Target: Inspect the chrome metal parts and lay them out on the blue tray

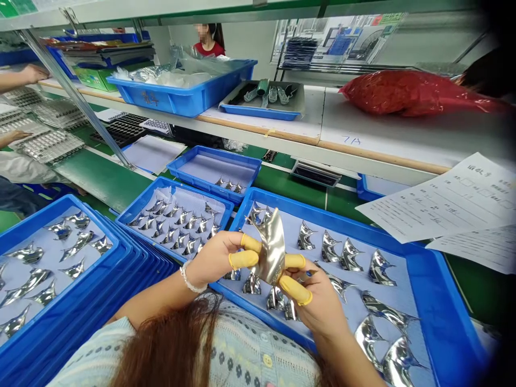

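Blue plastic trays (133, 285) are stacked at the far left, the top one lined with pale paper and filled with scattered curved silver pieces (76, 244). Beyond them, a co-worker's hand (34, 73) is held above the shelf edge, and pale moulded sheets (52, 145) are piled nearby. Toward the centre, a lined blue tray (173, 185) is packed with similar pieces in close rows, while only a few are gathered on the liner of a farther blue tray (213, 153), much of which is left uncovered. One curved silver piece (272, 247) is raised above the near edge of the largest blue tray (439, 301), between both hands. It is gripped along its left side by the left hand (213, 258) and from below at its lower right by the right hand (310, 301), neither hand being released. Yellow finger cots (296, 290) are worn on the thumbs and fingers that pinch it. Further pieces are spaced across the large tray, more loosely than in the packed tray, and printed paper forms (443, 199) are laid at the right.
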Demonstrator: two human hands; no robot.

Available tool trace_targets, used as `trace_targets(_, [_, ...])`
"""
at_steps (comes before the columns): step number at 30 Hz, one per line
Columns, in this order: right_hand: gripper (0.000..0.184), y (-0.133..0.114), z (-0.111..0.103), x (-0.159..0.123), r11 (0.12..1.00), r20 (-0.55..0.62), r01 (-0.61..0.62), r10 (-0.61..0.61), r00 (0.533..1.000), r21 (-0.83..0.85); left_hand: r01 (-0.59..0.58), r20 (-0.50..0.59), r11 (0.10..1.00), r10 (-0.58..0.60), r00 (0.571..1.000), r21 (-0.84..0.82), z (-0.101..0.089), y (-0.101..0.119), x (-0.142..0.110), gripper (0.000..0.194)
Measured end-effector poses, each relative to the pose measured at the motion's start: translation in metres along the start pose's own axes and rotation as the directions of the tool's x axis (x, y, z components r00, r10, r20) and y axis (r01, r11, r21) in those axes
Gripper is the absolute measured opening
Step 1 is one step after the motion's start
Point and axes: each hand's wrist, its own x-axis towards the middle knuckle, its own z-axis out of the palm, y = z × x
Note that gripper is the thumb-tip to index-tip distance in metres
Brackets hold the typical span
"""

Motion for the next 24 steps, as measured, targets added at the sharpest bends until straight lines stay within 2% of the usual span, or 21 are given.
trace_targets(3, [0.011,-0.005,0.003,0.000,0.988,0.030,0.090,-0.086,0.996,-0.126,-0.159,0.029,0.973,0.157,0.987,0.170,-0.004,0.000,-0.002,0.030])
trace_targets(6, [0.007,-0.011,0.006,0.001,0.968,0.057,0.165,-0.157,0.986,-0.191,-0.295,0.089,0.916,0.281,0.955,0.272,-0.007,0.001,-0.003,0.030])
trace_targets(10, [0.011,-0.011,0.008,0.002,0.929,0.094,0.263,-0.247,0.964,-0.261,-0.419,0.185,0.837,0.376,0.908,0.351,-0.012,0.003,-0.002,0.030])
trace_targets(14, [0.020,-0.011,0.010,0.004,0.889,0.125,0.324,-0.299,0.946,-0.323,-0.475,0.220,0.784,0.421,0.880,0.399,-0.020,0.005,-0.004,0.025])
trace_targets(18, [0.016,-0.011,0.018,0.009,0.884,0.142,0.320,-0.288,0.947,-0.340,-0.484,0.215,0.769,0.434,0.875,0.416,-0.032,0.004,-0.004,0.027])
trace_targets(21, [0.010,-0.003,0.023,0.016,0.897,0.151,0.275,-0.236,0.960,-0.347,-0.494,0.188,0.765,0.459,0.868,0.414,-0.042,0.000,-0.004,0.027])
trace_targets(22, [0.009,0.002,0.024,0.017,0.901,0.133,0.243,-0.208,0.969,-0.359,-0.509,0.193,0.759,0.473,0.860,0.407,-0.045,-0.003,-0.003,0.027])
trace_targets(24, [0.007,0.015,0.022,0.020,0.916,0.022,0.139,-0.141,0.990,-0.377,-0.535,0.214,0.744,0.492,0.844,0.400,-0.055,-0.011,0.001,0.029])
